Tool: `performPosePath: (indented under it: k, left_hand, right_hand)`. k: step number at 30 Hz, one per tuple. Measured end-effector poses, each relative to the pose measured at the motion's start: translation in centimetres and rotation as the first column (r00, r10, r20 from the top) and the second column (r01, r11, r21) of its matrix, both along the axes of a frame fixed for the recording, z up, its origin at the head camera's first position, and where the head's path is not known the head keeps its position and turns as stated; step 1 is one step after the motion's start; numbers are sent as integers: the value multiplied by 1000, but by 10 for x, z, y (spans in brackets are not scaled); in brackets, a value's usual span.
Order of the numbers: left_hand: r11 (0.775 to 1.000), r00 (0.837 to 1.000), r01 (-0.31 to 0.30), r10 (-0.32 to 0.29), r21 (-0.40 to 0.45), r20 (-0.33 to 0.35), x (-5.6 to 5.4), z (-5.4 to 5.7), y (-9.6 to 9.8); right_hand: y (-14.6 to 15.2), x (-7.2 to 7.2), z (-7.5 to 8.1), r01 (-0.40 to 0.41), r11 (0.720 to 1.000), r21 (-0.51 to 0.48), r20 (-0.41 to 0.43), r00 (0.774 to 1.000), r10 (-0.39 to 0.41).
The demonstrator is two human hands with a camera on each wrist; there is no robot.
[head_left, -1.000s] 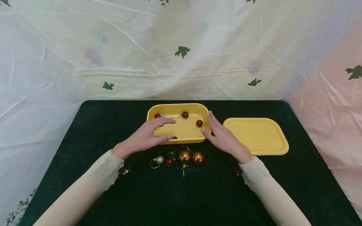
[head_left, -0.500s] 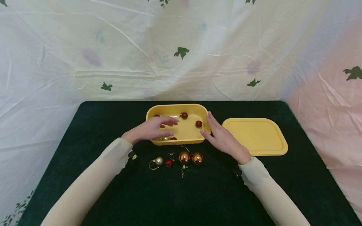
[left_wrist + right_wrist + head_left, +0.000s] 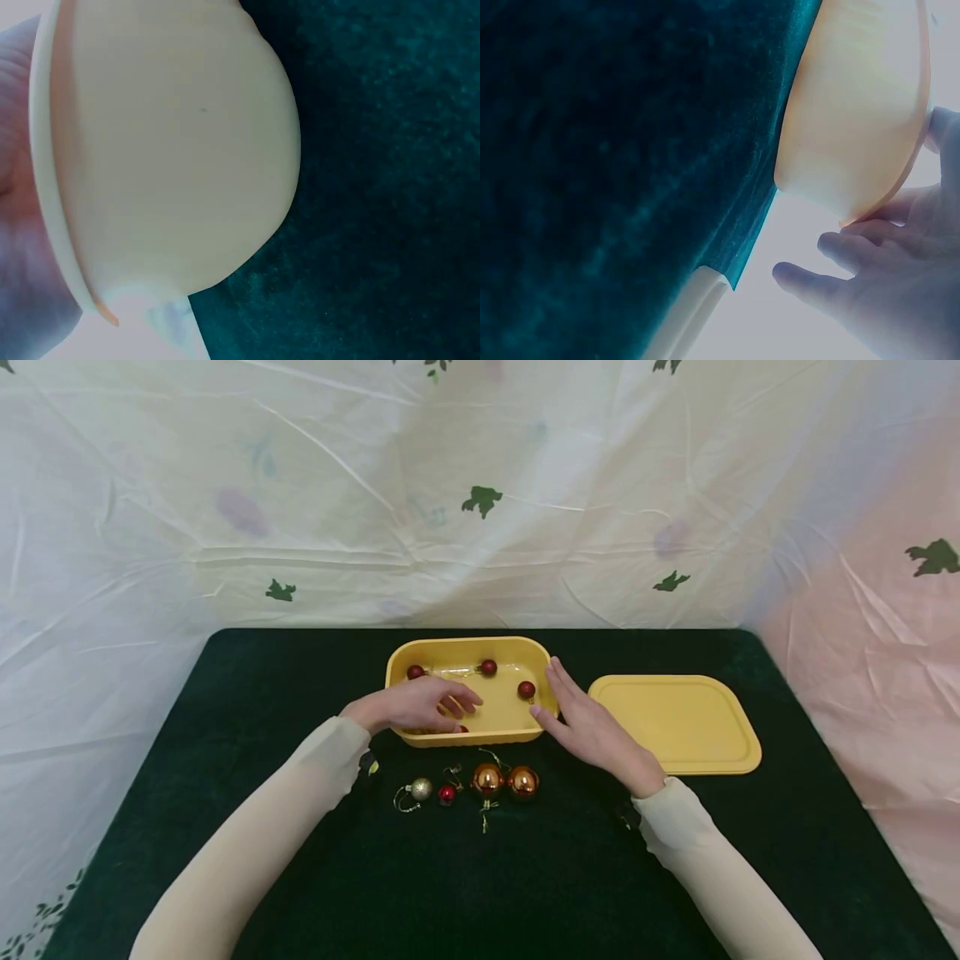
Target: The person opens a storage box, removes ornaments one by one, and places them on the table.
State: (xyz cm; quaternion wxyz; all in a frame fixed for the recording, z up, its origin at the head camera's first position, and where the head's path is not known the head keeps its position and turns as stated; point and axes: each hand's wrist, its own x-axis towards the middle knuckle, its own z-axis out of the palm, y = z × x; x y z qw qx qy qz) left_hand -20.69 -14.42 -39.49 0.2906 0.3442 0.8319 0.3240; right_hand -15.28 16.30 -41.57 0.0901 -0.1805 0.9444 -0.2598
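A yellow rectangular box [image 3: 495, 738] stands on the dark green cloth. My left hand [image 3: 423, 700] reaches over its left side, fingers bent loosely downward, thumb near a dark red ball ornament [image 3: 463, 729] by the front wall. Thumb and fingertips are apart, and the hand hides part of the floor there. More dark red balls lie inside: one at the back left [image 3: 416, 672], one at the back middle [image 3: 488, 668] and one at the right [image 3: 527, 690]. With straight fingers, my right hand [image 3: 588, 722] touches the right rim. Both wrist views show the box's outer wall [image 3: 180, 150].
A flat yellow lid [image 3: 675, 722] lies right of the box. In front of the box are a glittery gold ball [image 3: 422, 789], a small shiny red ornament [image 3: 447, 794] and two larger copper-coloured balls [image 3: 487, 779]. A patterned cloth [image 3: 570, 485] hangs behind the table.
My left hand has moved rightward and lower into the box, and its fingers have bent down more. My right hand has stayed at the right rim.
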Motion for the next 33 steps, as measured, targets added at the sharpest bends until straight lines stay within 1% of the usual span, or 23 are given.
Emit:
performPosePath:
  k: [3, 7, 11, 16, 23, 28, 33]
  left_hand:
    - [999, 999, 33, -33, -23, 7, -2, -2, 1]
    - [997, 999, 54, -54, -46, 6, -3, -1, 1]
    - [994, 997, 76, -77, -78, -18, -3, 0, 3]
    - [991, 995, 83, -89, -109, -50, -2, 0, 5]
    - [988, 990, 114, -121, -109, -66, -3, -2, 6]
    - [989, 992, 91, -101, -119, -79, -3, -5, 7]
    - [992, 994, 61, -70, -111, -82, -2, -5, 8]
  right_hand:
    - [0, 0, 0, 2, 1000, -3, 2, 1000, -2]
    - [0, 0, 0, 3, 1000, -5, 1, 1000, -3]
    - [0, 0, 0, 3, 1000, -5, -3, 1000, -3]
    - [0, 0, 0, 3, 1000, -11, -5, 1000, -3]
    - [0, 1, -1, 3, 1000, -14, -5, 1000, -3]
    - [0, 1, 0, 1, 1000, -13, -5, 1000, -1]
    - [0, 2, -1, 5, 1000, -15, -4, 1000, -5]
